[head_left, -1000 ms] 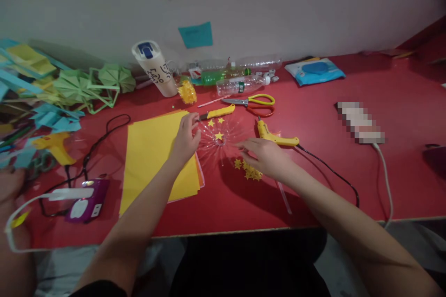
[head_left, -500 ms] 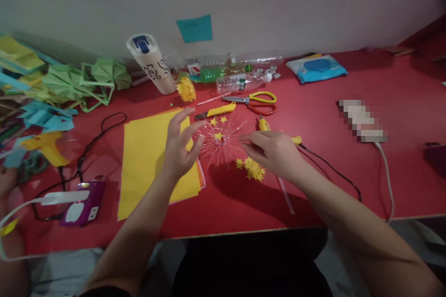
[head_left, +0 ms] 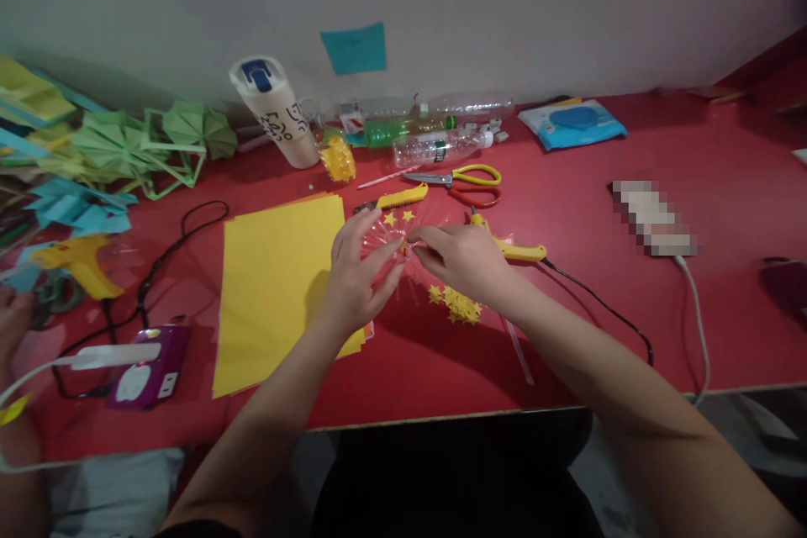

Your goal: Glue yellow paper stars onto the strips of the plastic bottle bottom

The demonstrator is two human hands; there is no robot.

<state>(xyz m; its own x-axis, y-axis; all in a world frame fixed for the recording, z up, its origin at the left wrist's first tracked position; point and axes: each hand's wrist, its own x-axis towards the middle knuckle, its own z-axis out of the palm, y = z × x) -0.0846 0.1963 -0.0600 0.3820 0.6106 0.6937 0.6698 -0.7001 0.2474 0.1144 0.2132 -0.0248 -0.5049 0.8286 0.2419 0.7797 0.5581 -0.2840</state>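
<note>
A clear plastic piece cut into thin radiating strips (head_left: 413,273) lies flat on the red table, like a burst. Over its left side is my left hand (head_left: 362,273), fingers apart, with thumb and forefinger near the centre. My right hand (head_left: 470,261) reaches in from the right, its fingertips pinched together at the middle. A small yellow-orange bit shows by those fingertips; what they hold is too small to make out. Two yellow stars (head_left: 390,220) rest towards the far edge of the strips. A heap of small yellow stars (head_left: 461,305) sits below my right hand.
Beside my right hand lies a yellow glue gun (head_left: 523,252) with a cord. Scissors (head_left: 476,176), a yellow cutter (head_left: 403,197) and plastic bottles (head_left: 438,149) are behind. Yellow paper (head_left: 271,294) is at left, near a purple power strip (head_left: 148,366). Another person's hand (head_left: 13,324) shows far left.
Both my hands have moved inward to the centre of the plastic piece. The star that was plainly visible at its middle is now mostly hidden by my fingers.
</note>
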